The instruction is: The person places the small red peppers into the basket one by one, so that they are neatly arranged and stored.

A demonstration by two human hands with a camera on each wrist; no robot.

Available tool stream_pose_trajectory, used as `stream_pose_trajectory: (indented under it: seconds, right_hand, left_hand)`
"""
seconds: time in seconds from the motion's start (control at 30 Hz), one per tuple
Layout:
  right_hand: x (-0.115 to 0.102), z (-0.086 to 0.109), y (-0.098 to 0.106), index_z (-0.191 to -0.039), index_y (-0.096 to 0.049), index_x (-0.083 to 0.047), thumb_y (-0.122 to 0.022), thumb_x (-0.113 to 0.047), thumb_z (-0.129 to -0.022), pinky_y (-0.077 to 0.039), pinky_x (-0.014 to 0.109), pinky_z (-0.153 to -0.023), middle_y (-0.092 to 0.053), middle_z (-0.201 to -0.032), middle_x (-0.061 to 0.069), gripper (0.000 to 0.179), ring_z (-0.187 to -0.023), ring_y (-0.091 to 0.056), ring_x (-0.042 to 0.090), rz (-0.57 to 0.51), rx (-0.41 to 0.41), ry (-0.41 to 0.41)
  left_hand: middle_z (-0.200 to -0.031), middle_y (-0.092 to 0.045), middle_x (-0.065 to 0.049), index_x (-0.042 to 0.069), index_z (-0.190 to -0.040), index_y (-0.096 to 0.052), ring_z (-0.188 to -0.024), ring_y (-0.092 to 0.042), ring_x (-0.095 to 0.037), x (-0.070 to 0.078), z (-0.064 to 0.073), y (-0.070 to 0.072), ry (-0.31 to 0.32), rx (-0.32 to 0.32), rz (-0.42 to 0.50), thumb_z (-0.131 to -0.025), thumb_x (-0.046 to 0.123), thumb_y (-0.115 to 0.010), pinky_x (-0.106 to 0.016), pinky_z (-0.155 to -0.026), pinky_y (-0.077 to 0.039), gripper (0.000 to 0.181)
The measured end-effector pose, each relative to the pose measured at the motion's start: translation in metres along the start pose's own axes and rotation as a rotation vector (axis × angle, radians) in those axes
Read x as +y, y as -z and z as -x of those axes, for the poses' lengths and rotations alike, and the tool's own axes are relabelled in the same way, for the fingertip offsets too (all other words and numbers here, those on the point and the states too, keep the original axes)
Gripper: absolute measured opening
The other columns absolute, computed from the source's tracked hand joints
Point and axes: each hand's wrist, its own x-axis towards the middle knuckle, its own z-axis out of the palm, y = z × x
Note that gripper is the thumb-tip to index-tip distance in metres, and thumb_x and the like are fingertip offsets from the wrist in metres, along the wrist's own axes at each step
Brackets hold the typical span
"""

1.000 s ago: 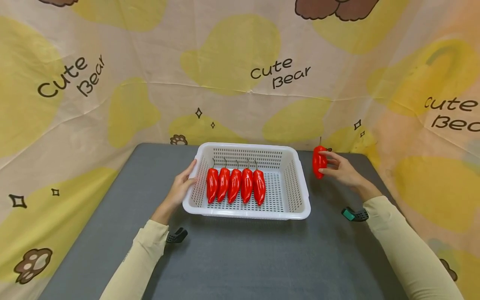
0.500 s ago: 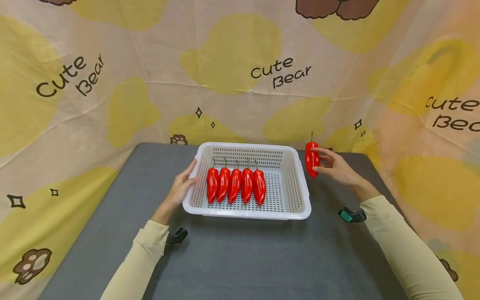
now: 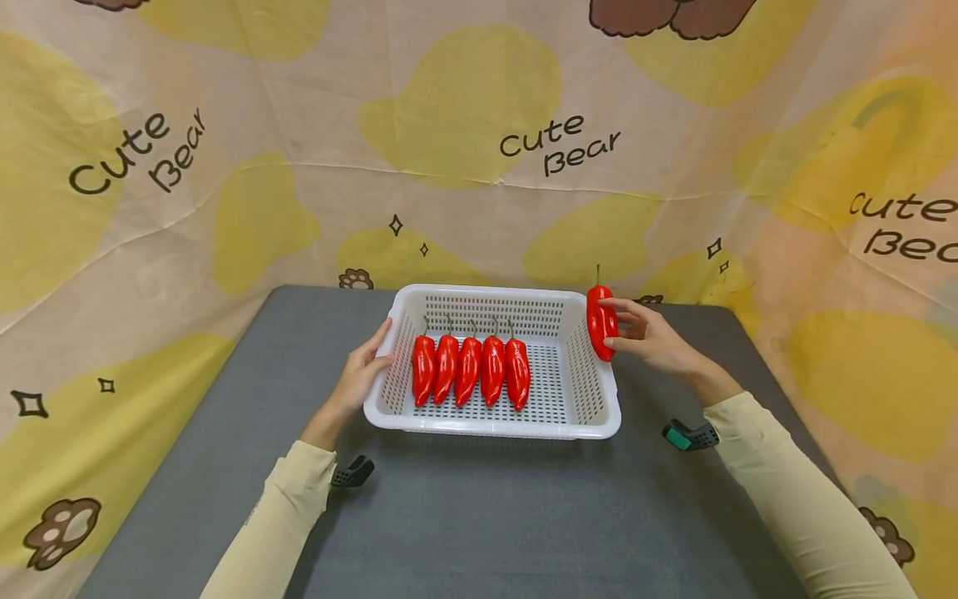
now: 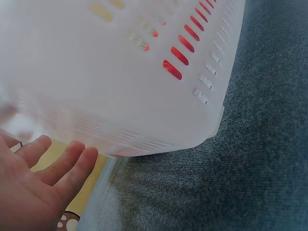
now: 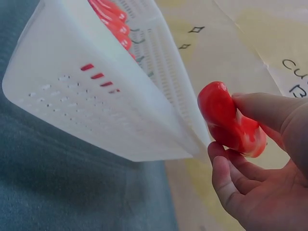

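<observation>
A red chili pepper (image 3: 599,323) is pinched between the thumb and fingers of my right hand (image 3: 662,343), stem up, over the right rim of a white plastic basket (image 3: 494,428). In the right wrist view the held pepper (image 5: 230,120) appears beside the basket's outer wall. Several more red peppers (image 3: 469,372) lie side by side in the basket's left and middle part, stems toward the back. My left hand (image 3: 358,383) holds the basket's left rim, thumb over the edge. Its fingers (image 4: 72,163) show against the outer side in the left wrist view.
The basket stands on a dark grey table (image 3: 479,516). A patterned cloth (image 3: 464,166) hangs behind and along both sides. Black wrist devices sit below the left wrist (image 3: 353,472) and the right wrist (image 3: 690,435).
My right hand has carried the chili pepper leftward, from the right of the basket to over its right rim. The left hand and the basket stay nearly still.
</observation>
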Motion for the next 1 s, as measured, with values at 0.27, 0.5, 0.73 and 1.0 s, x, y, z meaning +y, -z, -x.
stream_pose_trajectory:
  seconds: [0.27, 0.5, 0.73, 1.0]
  right_hand:
    - [-0.004, -0.003, -0.009, -0.155, -0.035, -0.007, -0.065, -0.009, -0.097, -0.059, 0.033, -0.095, -0.043, -0.152, 0.027, 0.066, -0.130, -0.050, 0.049, -0.010, -0.024, 0.002]
    - [-0.004, -0.003, -0.016, -0.155, -0.034, -0.006, -0.064, -0.008, -0.097, -0.059, 0.037, -0.096, -0.043, -0.151, 0.029, 0.066, -0.124, -0.056, 0.047, -0.011, -0.047, 0.008]
    - [-0.006, -0.005, -0.022, -0.155, -0.035, -0.006, -0.065, -0.007, -0.096, -0.059, 0.049, -0.097, -0.043, -0.152, 0.029, 0.065, -0.121, -0.056, 0.046, -0.011, -0.054, 0.007]
    - [-0.014, -0.005, -0.028, -0.155, -0.035, -0.005, -0.065, -0.005, -0.095, -0.060, 0.049, -0.096, -0.043, -0.151, 0.031, 0.067, -0.122, -0.058, 0.049, 0.010, -0.069, 0.032]
  left_hand:
    - [-0.166, -0.021, -0.025, 0.003, -0.160, -0.020, -0.140, -0.039, -0.051, 0.000, 0.000, 0.000, 0.006, -0.011, 0.019, -0.100, -0.004, -0.040, -0.061, -0.105, -0.043, 0.063]
    - [-0.166, -0.020, -0.026, 0.003, -0.160, -0.020, -0.140, -0.039, -0.052, 0.000, 0.001, 0.001, 0.003, -0.015, 0.007, -0.102, -0.002, -0.039, -0.062, -0.104, -0.043, 0.062]
    - [-0.166, -0.020, -0.025, 0.003, -0.160, -0.019, -0.141, -0.038, -0.049, -0.001, 0.001, 0.000, 0.010, -0.016, 0.030, -0.101, -0.004, -0.040, -0.063, -0.106, -0.042, 0.064]
    - [-0.166, -0.019, -0.026, 0.003, -0.160, -0.019, -0.142, -0.037, -0.051, 0.000, 0.002, 0.000, 0.001, -0.022, 0.021, -0.102, -0.002, -0.039, -0.064, -0.105, -0.041, 0.062]
